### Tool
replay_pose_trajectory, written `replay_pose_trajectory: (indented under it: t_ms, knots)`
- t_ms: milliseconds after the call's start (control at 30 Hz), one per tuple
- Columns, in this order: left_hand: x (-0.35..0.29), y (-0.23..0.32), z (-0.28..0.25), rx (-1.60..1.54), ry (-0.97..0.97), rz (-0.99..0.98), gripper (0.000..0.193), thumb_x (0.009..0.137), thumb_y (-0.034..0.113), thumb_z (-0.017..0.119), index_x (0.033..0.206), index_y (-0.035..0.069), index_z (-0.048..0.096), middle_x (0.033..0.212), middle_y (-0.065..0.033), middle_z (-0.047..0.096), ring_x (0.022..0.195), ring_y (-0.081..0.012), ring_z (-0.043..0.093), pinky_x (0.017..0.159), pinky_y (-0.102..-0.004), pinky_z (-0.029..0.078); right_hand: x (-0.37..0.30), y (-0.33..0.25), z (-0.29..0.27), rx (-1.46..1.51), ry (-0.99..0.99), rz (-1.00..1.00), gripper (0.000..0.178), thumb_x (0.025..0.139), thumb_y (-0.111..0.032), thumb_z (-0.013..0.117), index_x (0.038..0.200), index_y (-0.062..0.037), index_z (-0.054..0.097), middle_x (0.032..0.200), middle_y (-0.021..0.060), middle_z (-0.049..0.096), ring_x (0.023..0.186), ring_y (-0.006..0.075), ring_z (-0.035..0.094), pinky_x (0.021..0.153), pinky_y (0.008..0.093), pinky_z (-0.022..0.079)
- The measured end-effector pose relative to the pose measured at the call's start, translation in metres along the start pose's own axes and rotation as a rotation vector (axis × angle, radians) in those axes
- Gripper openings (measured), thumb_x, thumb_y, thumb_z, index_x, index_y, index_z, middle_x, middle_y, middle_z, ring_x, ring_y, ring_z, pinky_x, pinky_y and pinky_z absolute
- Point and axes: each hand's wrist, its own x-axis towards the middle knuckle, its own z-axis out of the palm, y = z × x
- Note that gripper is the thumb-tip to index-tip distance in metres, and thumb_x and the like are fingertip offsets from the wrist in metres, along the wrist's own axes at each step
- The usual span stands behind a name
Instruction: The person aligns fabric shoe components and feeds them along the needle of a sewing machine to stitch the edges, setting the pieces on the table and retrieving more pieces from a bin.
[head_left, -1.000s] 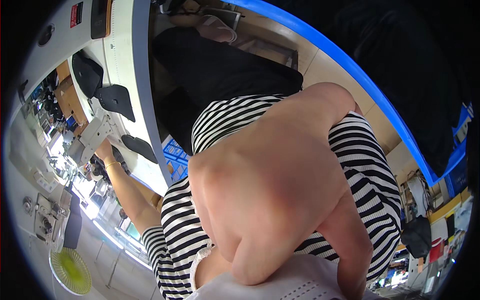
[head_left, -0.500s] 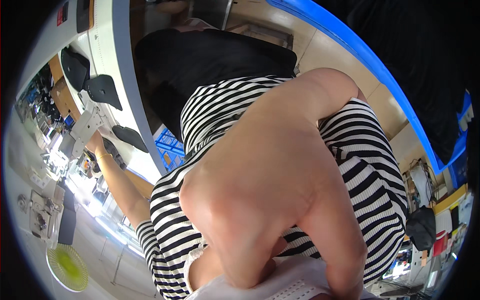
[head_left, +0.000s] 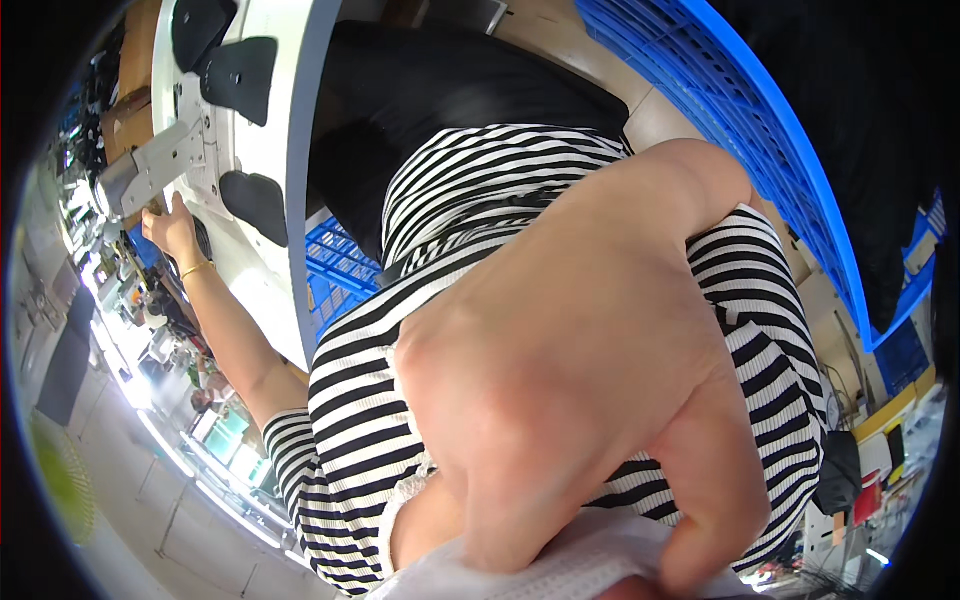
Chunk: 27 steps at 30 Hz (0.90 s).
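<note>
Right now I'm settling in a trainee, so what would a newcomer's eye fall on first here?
The right hand comes first: large and central, its fingers bent down to the white face mask at the lower edge. Black-and-white striped clothing surrounds it, with a blue lattice crate curving across the upper right. Far left, the left hand is stretched out beside a pale machine part.

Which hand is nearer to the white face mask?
Right: the right hand touches the white face mask; the left hand is away from it, beside a white machine.
</note>
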Motion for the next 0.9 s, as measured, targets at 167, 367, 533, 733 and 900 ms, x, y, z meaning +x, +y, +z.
replay_pose_trajectory:
  t_ms: [167, 367, 533, 733, 900]
  knots:
    - [-0.03, 0.064, -0.018, -0.244, 0.163, -0.167, 0.067, 0.078, 0.044, 0.073, 0.11, -0.013, 0.06, 0.09, -0.0231, 0.064, 0.085, -0.035, 0.062, 0.081, -0.0407, 0.05, 0.014, 0.022, 0.006, 0.076, -0.004, 0.143, 0.042, 0.077, -0.039, 0.077, 0.072, -0.0014, 0.061, 0.056, 0.0009, 0.056, 0.045, 0.0153, 0.055, 0.042, 0.0254, 0.043]
    - [-0.079, 0.103, -0.075, -0.464, -0.366, -0.508, 0.067, 0.082, 0.061, 0.066, 0.08, -0.006, 0.069, 0.076, -0.0187, 0.065, 0.074, -0.032, 0.063, 0.071, -0.0423, 0.051, 0.029, 0.062, -0.031, -0.322, 0.463, 0.882, 0.016, 0.086, -0.017, 0.068, 0.088, -0.0013, 0.07, 0.075, 0.009, 0.07, 0.066, 0.0183, 0.067, 0.061, 0.0275, 0.052]
    - [-0.118, 0.172, -0.082, -0.523, -0.151, -0.484, 0.077, 0.066, 0.062, 0.079, 0.09, -0.009, 0.065, 0.094, -0.0223, 0.061, 0.092, -0.0357, 0.059, 0.085, -0.0419, 0.048, 0.01, 0.117, -0.129, -1.746, 0.486, 0.547, 0.025, 0.082, -0.028, 0.069, 0.092, -0.0059, 0.069, 0.088, 0.0072, 0.068, 0.083, 0.0268, 0.065, 0.072, 0.0388, 0.052]
    - [-0.122, 0.183, -0.099, -0.861, -0.023, -0.537, 0.059, 0.07, 0.041, 0.084, 0.095, -0.005, 0.058, 0.093, -0.024, 0.061, 0.088, -0.0398, 0.06, 0.077, -0.0447, 0.049, 0.025, 0.15, -0.2, -2.288, 0.195, 0.775, 0.053, 0.07, -0.046, 0.078, 0.085, 0.0032, 0.065, 0.091, 0.0174, 0.06, 0.09, 0.0344, 0.058, 0.078, 0.0449, 0.046]
    - [-0.114, 0.182, -0.096, -0.94, -0.026, -0.538, 0.07, 0.075, 0.041, 0.081, 0.121, -0.004, 0.052, 0.112, -0.0227, 0.06, 0.101, -0.0383, 0.06, 0.085, -0.0428, 0.049, 0.03, 0.155, -0.212, -2.318, 0.104, 0.947, 0.054, 0.069, -0.046, 0.08, 0.089, 0.0011, 0.063, 0.096, 0.0174, 0.059, 0.094, 0.0363, 0.056, 0.08, 0.0472, 0.044]
